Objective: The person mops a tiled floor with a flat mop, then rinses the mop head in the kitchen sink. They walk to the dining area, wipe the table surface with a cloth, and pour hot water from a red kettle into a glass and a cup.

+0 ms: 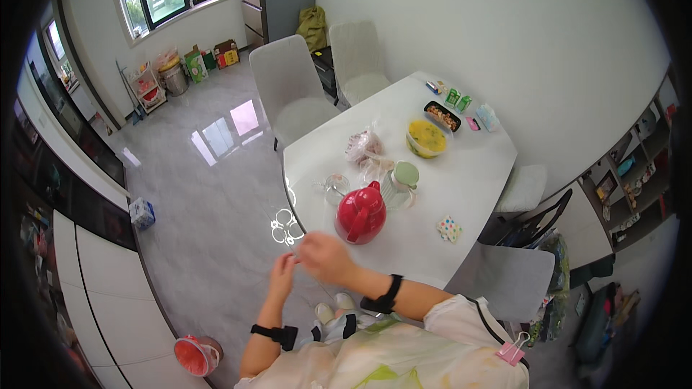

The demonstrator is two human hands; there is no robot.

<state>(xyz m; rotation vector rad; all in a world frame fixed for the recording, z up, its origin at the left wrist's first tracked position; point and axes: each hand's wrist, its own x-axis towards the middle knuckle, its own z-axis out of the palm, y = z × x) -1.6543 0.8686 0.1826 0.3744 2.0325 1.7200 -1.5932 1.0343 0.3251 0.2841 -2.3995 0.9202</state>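
My left hand (282, 274) is raised beside the near left edge of the white dining table (419, 259), over the floor. My right hand (326, 258) is very close to its fingertips, blurred and with curled fingers. Whether either hand pinches something small cannot be made out. Just beyond my right hand a red vacuum jug (358, 219) stands upright on the table. Behind the jug are a clear mug (337, 188) and a clear pitcher with a green lid (405, 175). A tied plastic bag (363, 147) lies farther back, its contents unclear.
A plastic tub of yellow food (427, 136) and a black tray of food (443, 116) sit toward the wall. A dotted cloth or packet (448, 229) lies at the right. Grey chairs (294, 84) flank the table. A red-lined bin (194, 355) stands on the floor at left.
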